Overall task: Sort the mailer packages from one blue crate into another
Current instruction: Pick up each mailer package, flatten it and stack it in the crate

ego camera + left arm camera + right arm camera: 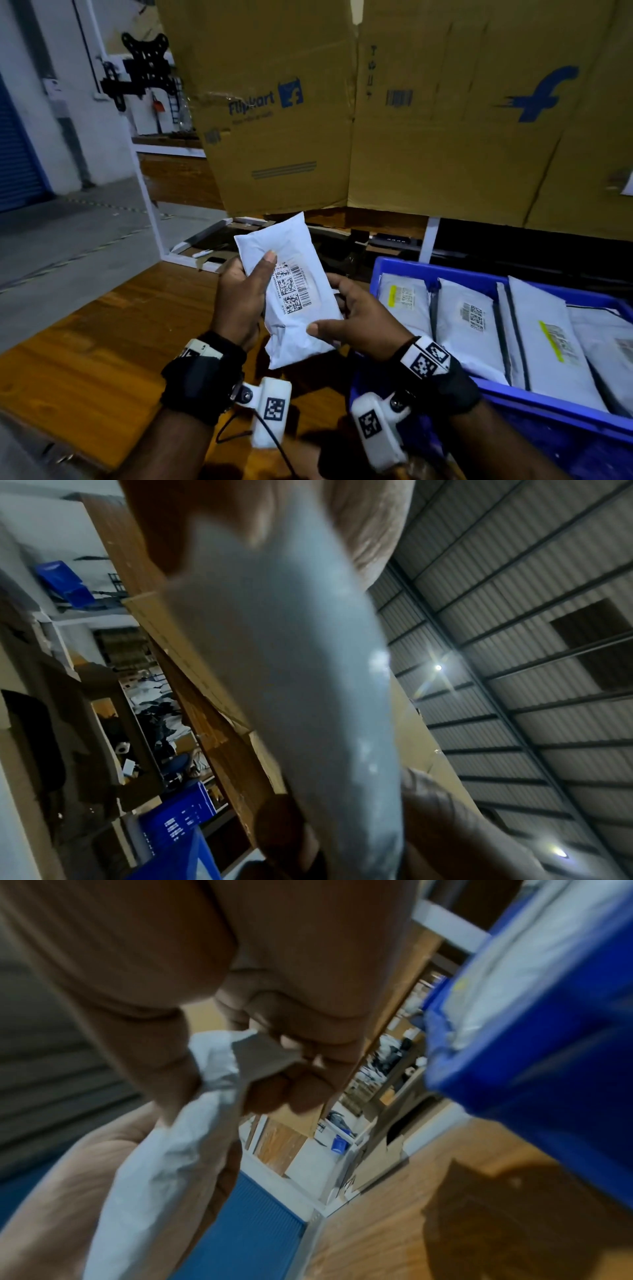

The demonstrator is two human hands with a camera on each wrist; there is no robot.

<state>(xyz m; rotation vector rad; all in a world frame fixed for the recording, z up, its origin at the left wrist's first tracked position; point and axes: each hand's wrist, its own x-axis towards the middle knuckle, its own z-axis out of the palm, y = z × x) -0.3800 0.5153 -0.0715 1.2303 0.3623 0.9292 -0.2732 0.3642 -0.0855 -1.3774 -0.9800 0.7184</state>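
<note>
White plastic, crinkled and padded: a mailer package is held in the air between both hands, above the wooden worktop and just left of the blue crate, its barcode label facing up. The left hand grips its left edge, thumb curled over the front beside the label and fingers behind. The right hand pinches its lower right part, thumb on top and fingers curled beneath.

The blue crate sits at the right side of the worktop. In it stand several white mailers packed on edge side by side, leaning back, some with yellow-striped labels.

Behind the worktop's far edge rise large brown cardboard cartons printed with blue Flipkart logos.
</note>
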